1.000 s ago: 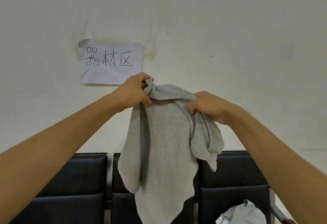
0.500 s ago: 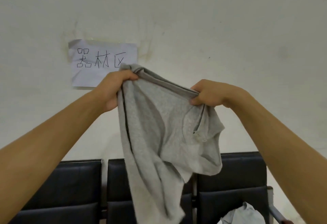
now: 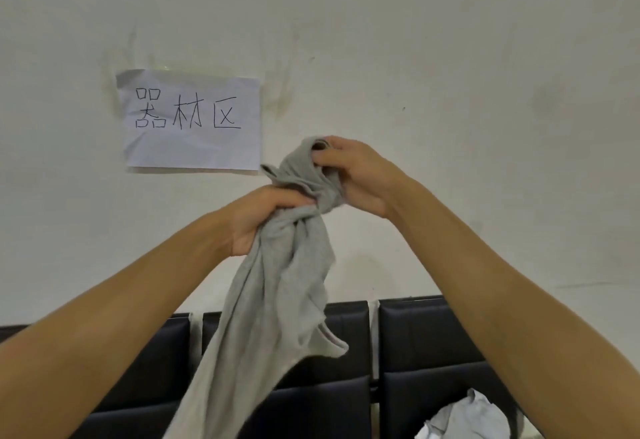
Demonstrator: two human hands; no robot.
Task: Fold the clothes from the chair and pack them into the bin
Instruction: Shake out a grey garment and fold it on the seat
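Observation:
I hold a grey garment (image 3: 277, 300) up in front of the wall, bunched at the top and hanging down past the chair backs. My left hand (image 3: 263, 220) grips the gathered cloth just below the bunch. Slightly higher and to the right, my right hand (image 3: 353, 175) grips the top end of the garment, fingers curled into the fabric. A second pale garment (image 3: 467, 418) lies crumpled on the right seat of the black chairs (image 3: 415, 345). No bin is in view.
A row of black padded chairs runs along the bottom against a white wall. A paper sign (image 3: 192, 121) with handwritten characters is stuck to the wall at upper left.
The garment was spread wide between my two hands; now my hands have come together and the cloth is bunched into a rope-like hang. My left hand dropped below the right.

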